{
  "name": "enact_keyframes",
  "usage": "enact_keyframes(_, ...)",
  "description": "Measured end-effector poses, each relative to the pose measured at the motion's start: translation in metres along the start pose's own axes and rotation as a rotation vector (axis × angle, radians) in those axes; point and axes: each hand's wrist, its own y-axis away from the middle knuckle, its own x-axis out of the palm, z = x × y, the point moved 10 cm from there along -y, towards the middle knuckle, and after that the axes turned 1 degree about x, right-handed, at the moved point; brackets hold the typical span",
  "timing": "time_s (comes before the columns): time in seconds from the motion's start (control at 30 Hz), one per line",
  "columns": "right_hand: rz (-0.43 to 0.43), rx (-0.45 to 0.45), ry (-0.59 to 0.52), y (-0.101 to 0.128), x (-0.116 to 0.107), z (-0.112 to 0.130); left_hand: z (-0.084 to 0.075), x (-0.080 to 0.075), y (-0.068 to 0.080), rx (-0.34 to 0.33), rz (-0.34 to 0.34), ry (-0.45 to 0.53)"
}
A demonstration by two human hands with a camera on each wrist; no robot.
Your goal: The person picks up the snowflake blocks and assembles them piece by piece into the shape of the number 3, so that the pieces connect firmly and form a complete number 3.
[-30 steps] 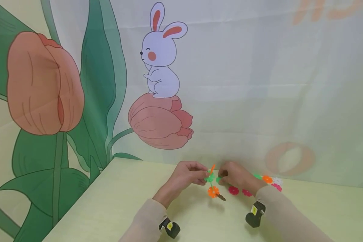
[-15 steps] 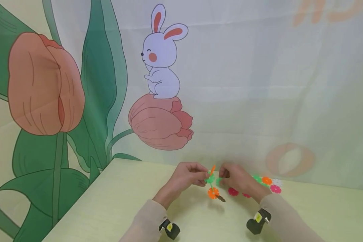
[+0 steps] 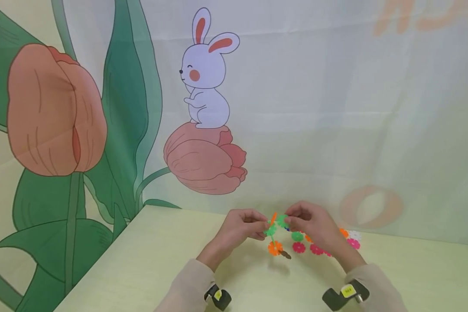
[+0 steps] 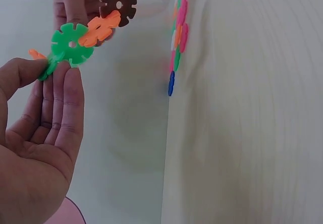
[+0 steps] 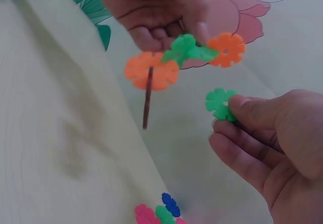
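My left hand pinches a joined chain of slotted plastic flower discs above the table. In the left wrist view the chain has a brown disc, an orange disc, a green disc and, by the thumb, another green disc. A further orange disc shows at the chain's other end in the right wrist view. My right hand holds a single green flower disc between thumb and fingers. This disc is close to the chain, with a gap between them in the right wrist view.
Loose flower discs lie on the pale table under and beyond my right hand, among them a pink disc, a green disc and a white disc. A printed cloth backdrop rises behind the table.
My right hand has lifted the green disc up from near the table, close to the chain. Loose discs under that hand are now uncovered. My left hand stays nearly still.
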Motion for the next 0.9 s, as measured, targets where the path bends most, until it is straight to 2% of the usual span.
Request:
enact_keyframes(0.4, -0.151, 0.038, -0.089, 0.015, -0.018, 0.007, -0.006, 0.008, 0.000, 0.025, 0.012, -0.016)
enact_keyframes(0.63, -0.171, -0.022, -0.157, 0.016, -0.018, 0.018, -0.006, 0.010, 0.001, 0.027, 0.022, -0.035)
enact_keyframes(0.9, -0.189, -0.029, -0.123, 0.018, -0.021, 0.022, -0.009, 0.014, 0.001, 0.043, 0.029, -0.044)
